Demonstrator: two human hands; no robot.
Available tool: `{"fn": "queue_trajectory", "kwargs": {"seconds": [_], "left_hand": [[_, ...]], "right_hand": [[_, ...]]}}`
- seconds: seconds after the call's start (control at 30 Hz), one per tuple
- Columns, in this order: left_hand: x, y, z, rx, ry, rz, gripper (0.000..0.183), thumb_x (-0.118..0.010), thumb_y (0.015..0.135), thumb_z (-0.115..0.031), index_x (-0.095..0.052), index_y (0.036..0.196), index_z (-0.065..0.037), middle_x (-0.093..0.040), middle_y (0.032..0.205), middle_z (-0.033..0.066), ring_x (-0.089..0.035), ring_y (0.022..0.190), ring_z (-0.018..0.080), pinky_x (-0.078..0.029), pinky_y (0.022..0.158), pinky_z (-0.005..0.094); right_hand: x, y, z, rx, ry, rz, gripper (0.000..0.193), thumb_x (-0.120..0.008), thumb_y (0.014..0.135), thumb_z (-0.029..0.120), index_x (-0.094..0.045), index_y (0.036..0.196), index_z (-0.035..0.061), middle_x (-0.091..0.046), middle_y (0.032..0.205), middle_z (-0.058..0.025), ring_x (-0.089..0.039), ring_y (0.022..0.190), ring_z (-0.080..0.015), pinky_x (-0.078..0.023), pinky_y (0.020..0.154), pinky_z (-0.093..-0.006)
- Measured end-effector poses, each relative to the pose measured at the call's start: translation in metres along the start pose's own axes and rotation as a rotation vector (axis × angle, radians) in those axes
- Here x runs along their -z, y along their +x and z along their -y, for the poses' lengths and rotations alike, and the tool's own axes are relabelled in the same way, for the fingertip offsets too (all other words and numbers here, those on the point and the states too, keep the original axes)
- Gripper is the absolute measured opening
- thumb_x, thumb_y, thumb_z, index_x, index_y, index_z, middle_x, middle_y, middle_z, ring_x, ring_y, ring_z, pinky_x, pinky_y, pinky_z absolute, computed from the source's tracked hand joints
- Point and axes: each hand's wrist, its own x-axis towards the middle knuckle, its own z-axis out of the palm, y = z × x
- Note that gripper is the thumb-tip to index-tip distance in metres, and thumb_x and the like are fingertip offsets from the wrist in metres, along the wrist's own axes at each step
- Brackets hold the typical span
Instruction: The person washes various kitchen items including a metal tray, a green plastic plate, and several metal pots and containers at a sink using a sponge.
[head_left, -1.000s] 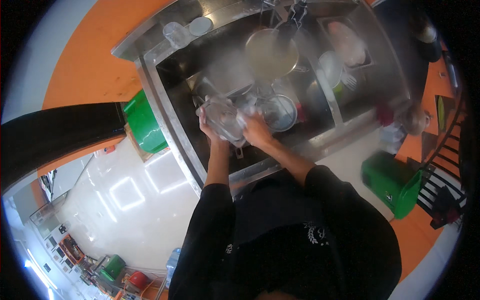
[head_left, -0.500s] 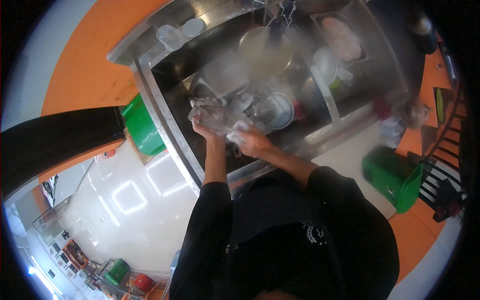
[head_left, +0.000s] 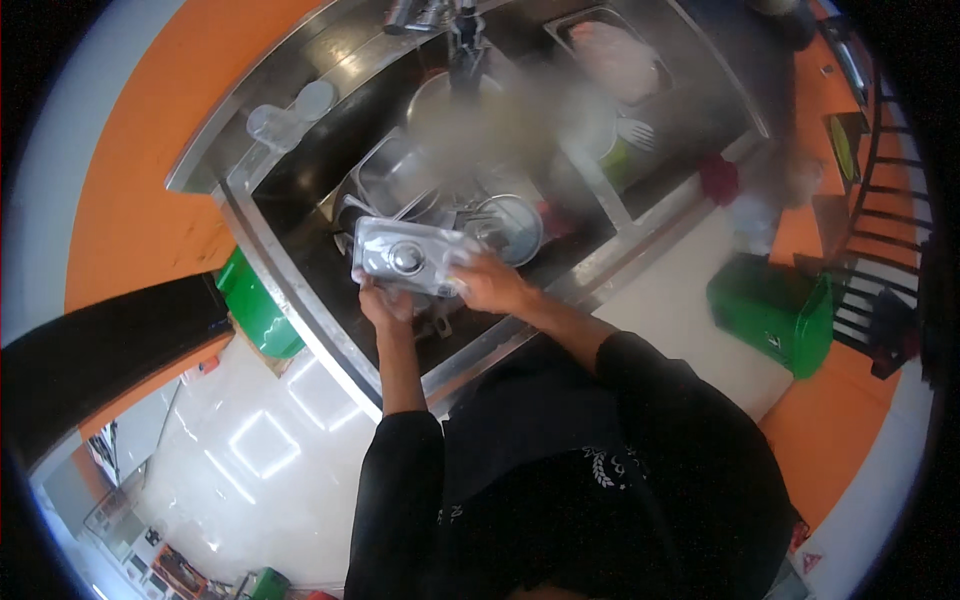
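Note:
A rectangular metal pan lid (head_left: 378, 247) with a round knob in its middle is held over the sink, its knob side toward me. My left hand (head_left: 388, 303) grips its lower left edge, fingers partly hidden beneath it. On its right end my right hand (head_left: 492, 283) is closed, with white suds around the fingers; whether a sponge is inside I cannot make out. Behind the lid, a rectangular metal pan (head_left: 385, 180) leans in the sink. Just beyond my right hand stands a round metal pot (head_left: 522, 235) with things in it.
A tap (head_left: 465, 60) hangs over a large round pot (head_left: 425, 103), partly blurred by haze. Clear containers (head_left: 275, 125) stand on the left ledge. A tray of pale meat (head_left: 615, 62) and a white fork (head_left: 636, 131) lie at the right. Green bins (head_left: 770, 315) flank the sink.
The lid has turned so its knob side shows, where before it was blurred. Both hands sit further left in the picture, and the whole view has shifted.

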Motion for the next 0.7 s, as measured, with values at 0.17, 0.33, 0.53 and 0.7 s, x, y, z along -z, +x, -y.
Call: {"fn": "queue_trajectory", "kwargs": {"seconds": [0.17,0.33,0.53,0.7], "left_hand": [[-0.011,-0.012,0.02,0.032,0.058,-0.055,0.04,-0.033,0.096,-0.03,-0.045,0.123,-0.003,-0.05,0.123,0.0102,-0.048,0.113,0.0268,-0.037,0.098,0.0461],[-0.031,-0.014,0.048,0.07,0.079,-0.056,0.043,-0.035,0.096,-0.033,-0.042,0.125,-0.004,-0.049,0.124,0.0128,-0.047,0.114,0.0305,-0.036,0.1,0.0476],[-0.107,-0.036,0.099,0.193,0.04,0.162,0.045,-0.038,0.095,-0.033,-0.037,0.13,-0.005,-0.047,0.126,0.0128,-0.048,0.114,0.0274,-0.038,0.099,0.0426],[-0.132,-0.017,0.152,0.184,0.655,0.115,0.029,-0.055,0.09,-0.027,-0.056,0.11,-0.006,-0.064,0.092,0.0081,-0.062,0.083,0.0217,-0.052,0.076,0.0352]], "right_hand": [[0.027,-0.001,-0.012,-0.113,-0.107,-0.031,0.022,-0.058,0.072,0.007,-0.059,0.094,0.0081,-0.052,0.109,-0.0118,-0.049,0.104,-0.0339,-0.042,0.085,-0.046],[0.045,-0.014,-0.045,-0.063,-0.024,0.024,0.027,-0.062,0.07,0.01,-0.059,0.097,0.0088,-0.051,0.109,-0.0146,-0.049,0.104,-0.0355,-0.042,0.084,-0.0453],[0.126,-0.011,-0.112,-0.557,0.478,0.283,0.03,-0.066,0.071,0.014,-0.058,0.099,0.005,-0.062,0.089,-0.0152,-0.061,0.081,-0.0267,-0.048,0.072,-0.038],[0.254,-0.051,-0.171,-0.535,0.385,0.156,0.038,-0.064,0.063,0.002,-0.061,0.101,0.0027,-0.065,0.086,-0.0065,-0.061,0.079,-0.0159,-0.048,0.073,-0.0299]]}}
